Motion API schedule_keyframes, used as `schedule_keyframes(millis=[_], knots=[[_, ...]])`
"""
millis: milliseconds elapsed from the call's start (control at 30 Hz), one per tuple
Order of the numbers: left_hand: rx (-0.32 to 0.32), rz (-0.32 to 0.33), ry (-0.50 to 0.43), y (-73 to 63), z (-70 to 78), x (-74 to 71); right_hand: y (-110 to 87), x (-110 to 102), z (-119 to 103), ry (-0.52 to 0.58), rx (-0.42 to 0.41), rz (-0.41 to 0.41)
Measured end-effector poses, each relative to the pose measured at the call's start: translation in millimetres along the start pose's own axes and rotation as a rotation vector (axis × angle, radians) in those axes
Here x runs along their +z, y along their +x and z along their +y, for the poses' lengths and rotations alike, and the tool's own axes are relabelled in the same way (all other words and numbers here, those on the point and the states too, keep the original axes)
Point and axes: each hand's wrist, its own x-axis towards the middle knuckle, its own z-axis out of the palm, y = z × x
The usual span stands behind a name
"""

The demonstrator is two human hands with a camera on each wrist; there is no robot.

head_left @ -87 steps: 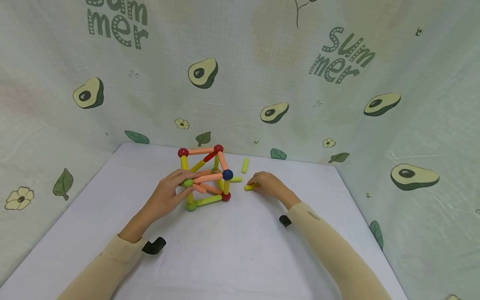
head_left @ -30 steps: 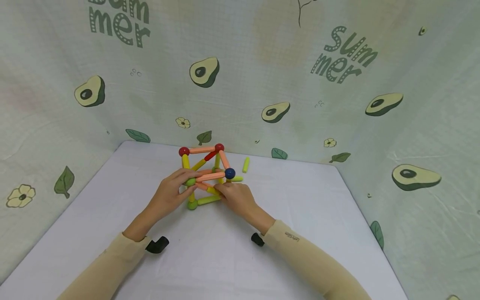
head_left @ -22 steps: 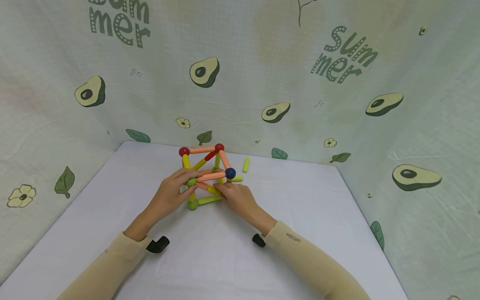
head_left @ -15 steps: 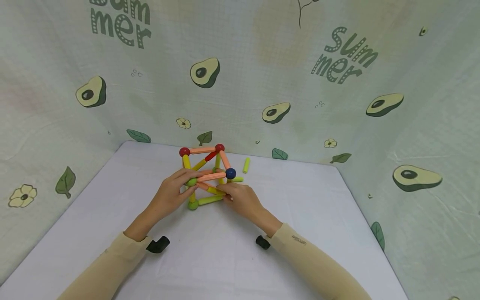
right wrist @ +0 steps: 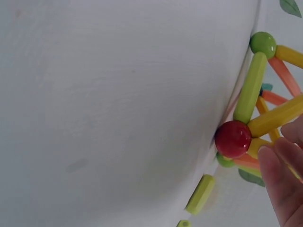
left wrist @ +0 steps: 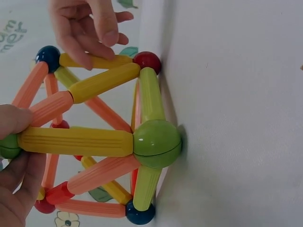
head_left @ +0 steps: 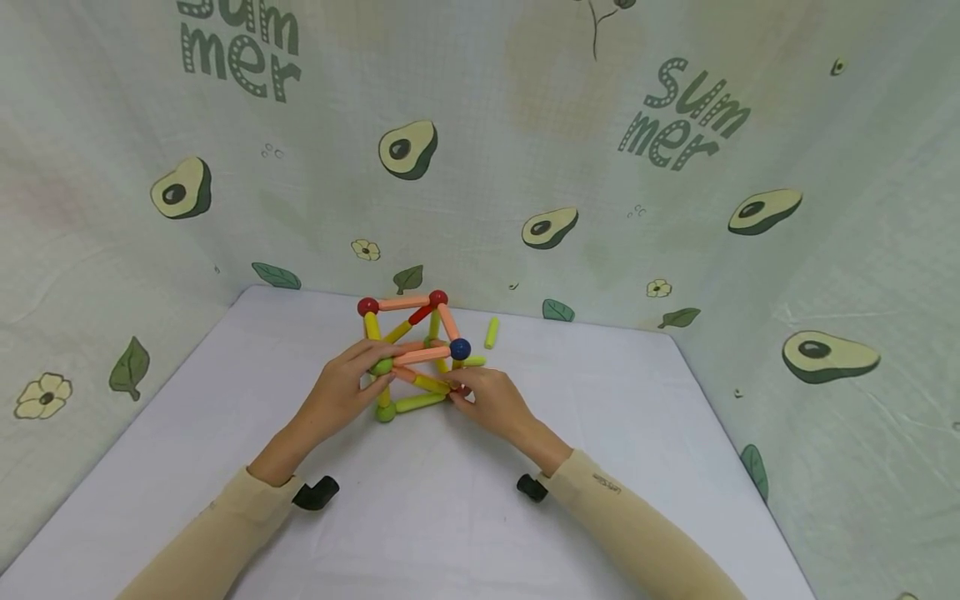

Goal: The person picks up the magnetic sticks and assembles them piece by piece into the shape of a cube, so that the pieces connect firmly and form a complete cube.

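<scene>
My left hand (head_left: 347,382) pinches the green ball (head_left: 382,366) at the top front-left corner of a box-shaped frame of magnetic sticks and balls. My right hand (head_left: 495,402) is at the lower front-right corner, by the red ball (right wrist: 233,139). Across the front face runs a diagonal: a salmon stick (left wrist: 53,109) joined to a yellow stick (left wrist: 105,82), whose end meets that red ball. In the left wrist view, the right fingers hang loosely beside the yellow upright stick (left wrist: 120,60), nothing visibly pinched. A blue ball (head_left: 460,349) tops this upright.
Two loose lime-green sticks lie on the white-covered table (head_left: 420,517) right of the frame: one stick (head_left: 491,332) farther back, another stick (head_left: 474,362) close to the frame. A printed cloth (head_left: 480,150) hangs behind and at both sides.
My right hand picked up a yellow stick from the table and brought it left into the front diagonal. It has since drawn slightly right, uncovering the red ball. My left hand keeps its grip.
</scene>
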Motion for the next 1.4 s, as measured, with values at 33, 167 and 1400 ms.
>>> schedule_keyframes(millis=[33, 167, 1400], knots=[[0.011, -0.006, 0.007, 0.1, -0.6, -0.8, 0.1, 0, 0, -0.003, 0.003, -0.004], [0.043, -0.041, 0.014, 2.2, -5.0, -7.8, 0.4, 2, 0, -0.023, 0.020, -0.020], [0.114, -0.050, -0.057, 6.4, -9.2, -18.3, 32.7, 22, -33, -0.059, -0.032, 0.093]])
